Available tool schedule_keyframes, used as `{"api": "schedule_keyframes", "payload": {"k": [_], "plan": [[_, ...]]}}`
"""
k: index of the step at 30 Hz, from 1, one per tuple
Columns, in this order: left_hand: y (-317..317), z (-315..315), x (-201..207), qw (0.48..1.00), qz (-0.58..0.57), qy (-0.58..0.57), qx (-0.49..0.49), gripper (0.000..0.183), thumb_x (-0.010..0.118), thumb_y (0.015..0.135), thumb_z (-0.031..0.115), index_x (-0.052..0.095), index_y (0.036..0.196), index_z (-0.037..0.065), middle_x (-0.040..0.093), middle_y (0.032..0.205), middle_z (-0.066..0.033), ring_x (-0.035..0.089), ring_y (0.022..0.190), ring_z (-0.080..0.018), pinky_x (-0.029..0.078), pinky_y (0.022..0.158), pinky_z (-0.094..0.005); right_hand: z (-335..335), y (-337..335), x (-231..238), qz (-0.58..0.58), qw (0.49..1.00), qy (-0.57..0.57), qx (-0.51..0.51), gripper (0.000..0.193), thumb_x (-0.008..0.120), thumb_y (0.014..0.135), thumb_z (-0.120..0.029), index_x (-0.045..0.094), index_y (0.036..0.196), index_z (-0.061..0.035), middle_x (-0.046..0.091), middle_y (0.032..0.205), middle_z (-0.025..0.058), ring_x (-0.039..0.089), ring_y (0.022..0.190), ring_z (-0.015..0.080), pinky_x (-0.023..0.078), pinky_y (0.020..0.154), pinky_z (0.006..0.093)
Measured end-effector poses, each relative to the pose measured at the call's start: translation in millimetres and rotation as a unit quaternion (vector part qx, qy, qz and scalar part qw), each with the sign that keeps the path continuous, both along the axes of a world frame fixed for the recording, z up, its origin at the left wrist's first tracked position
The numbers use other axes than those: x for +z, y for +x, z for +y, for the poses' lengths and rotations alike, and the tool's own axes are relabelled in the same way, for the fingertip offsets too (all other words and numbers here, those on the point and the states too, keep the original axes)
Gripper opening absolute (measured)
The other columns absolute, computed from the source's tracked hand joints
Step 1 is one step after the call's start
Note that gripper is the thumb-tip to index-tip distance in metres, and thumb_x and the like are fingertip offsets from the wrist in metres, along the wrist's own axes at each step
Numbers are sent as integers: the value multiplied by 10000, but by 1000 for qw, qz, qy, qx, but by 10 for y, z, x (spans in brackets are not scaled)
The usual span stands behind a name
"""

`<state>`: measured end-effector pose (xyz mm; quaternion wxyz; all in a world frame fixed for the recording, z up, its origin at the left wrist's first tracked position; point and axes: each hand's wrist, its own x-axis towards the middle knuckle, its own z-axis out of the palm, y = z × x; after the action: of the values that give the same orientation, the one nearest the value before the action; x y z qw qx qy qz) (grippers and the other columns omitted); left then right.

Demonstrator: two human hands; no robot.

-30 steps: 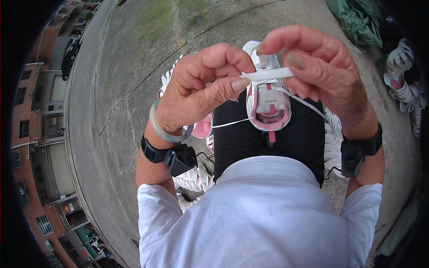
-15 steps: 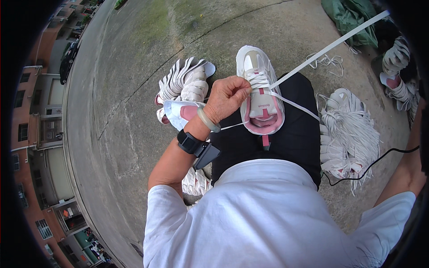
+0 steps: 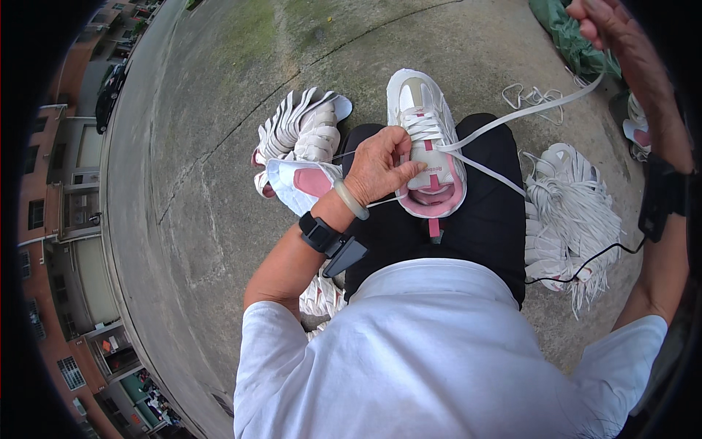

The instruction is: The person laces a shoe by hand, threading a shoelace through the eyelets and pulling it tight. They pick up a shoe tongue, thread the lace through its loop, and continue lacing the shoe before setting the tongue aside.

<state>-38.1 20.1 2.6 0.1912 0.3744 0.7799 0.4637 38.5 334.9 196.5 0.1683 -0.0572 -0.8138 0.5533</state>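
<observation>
Back in view at the far right, the right hand (image 3: 607, 28) has come inward from beyond the edge, where only its forearm showed half a second ago. With it, the white lace (image 3: 504, 118) has gone from a taut, straight line to a slack curve, so this pull on the lacing looks finished or eased, in my judgement. Its fingers are curled in; the lace runs up to the palm, but I cannot tell whether it is gripped.

Meanwhile the left hand (image 3: 382, 167) has slid nearer along the shoe (image 3: 437, 159), from the crossed laces to the left side of the tongue. Its thumb and forefinger stand apart, steadying the shoe, it seems; the other fingers are hidden, so whether they hold anything is unclear.

Toe pointing far, the shoe rests on the black trousers (image 3: 479, 238), between a stack of shoe uppers (image 3: 301, 132) on the left and a lace-covered pile (image 3: 574, 208) on the right.
</observation>
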Motion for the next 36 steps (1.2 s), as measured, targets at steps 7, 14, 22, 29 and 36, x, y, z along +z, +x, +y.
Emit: {"api": "schedule_keyframes", "payload": {"k": [7,14,22,29,36], "plan": [[19,-78,-12,991,137,-3,2,218,642,680,26,480,822,58,447,723,-36,455,584,-136,390,526,-262,-1392,103,-1693,114,935,301,147,58,617,679,-101,568,684,-70,521,830,53,505,944,239,394,801,382],[80,-37,2,981,193,1,11,193,541,659,-28,544,838,45,485,777,-107,513,663,-287,441,591,-338,-1421,85,-2004,111,898,423,56,84,594,644,-104,604,704,-46,537,981,100,462,1061,272,302,913,493],[146,-39,-6,942,333,-27,31,238,572,650,-15,657,851,79,550,1009,-139,542,762,-295,442,662,-368,-1448,28,-2034,74,888,451,44,78,603,642,-94,602,702,-44,530,994,119,454,1076,284,287,925,530],[182,-13,12,932,354,-62,41,244,591,646,8,654,865,94,540,1090,-128,522,876,-303,408,711,-386,-1376,18,-2064,35,915,395,71,125,585,665,-78,589,783,-35,505,1024,124,460,1053,287,304,913,507],[194,-4,-12,932,353,-62,53,265,585,649,10,646,893,93,540,1110,-122,516,941,-312,402,741,-394,-1378,60,-2022,34,896,433,89,125,567,681,-66,573,801,-31,482,1063,138,460,1057,288,312,906,521]]}}
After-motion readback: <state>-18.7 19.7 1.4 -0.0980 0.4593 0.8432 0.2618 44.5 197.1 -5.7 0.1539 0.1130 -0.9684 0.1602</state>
